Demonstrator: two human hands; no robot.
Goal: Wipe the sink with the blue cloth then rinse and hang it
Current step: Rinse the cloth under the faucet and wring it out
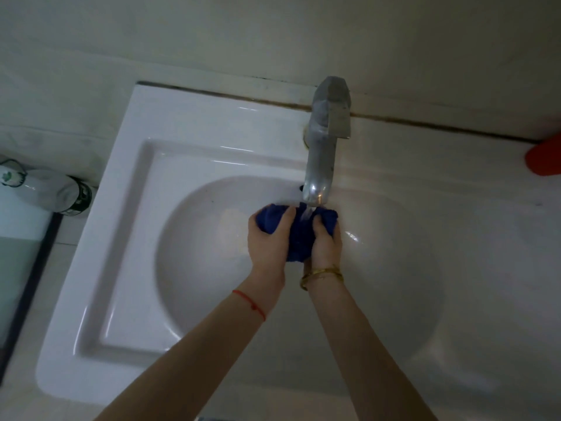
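The blue cloth [299, 237] is bunched up over the round basin of the white sink [127, 183], directly under the spout of the metal faucet [323, 153]. A stream of water runs from the spout onto the cloth. My left hand [267, 243] grips the cloth's left end, with the thumb on top. My right hand [326, 243] grips its right end, and a corner of cloth sticks out past the fingers. Both hands hold the cloth above the basin floor. Much of the cloth is hidden inside my palms.
A white bottle with green print [51, 191] lies on its side left of the sink, beside a dark-framed glass surface [21, 253]. A red object [545, 159] sits at the right edge on the counter. The wall rises directly behind the faucet.
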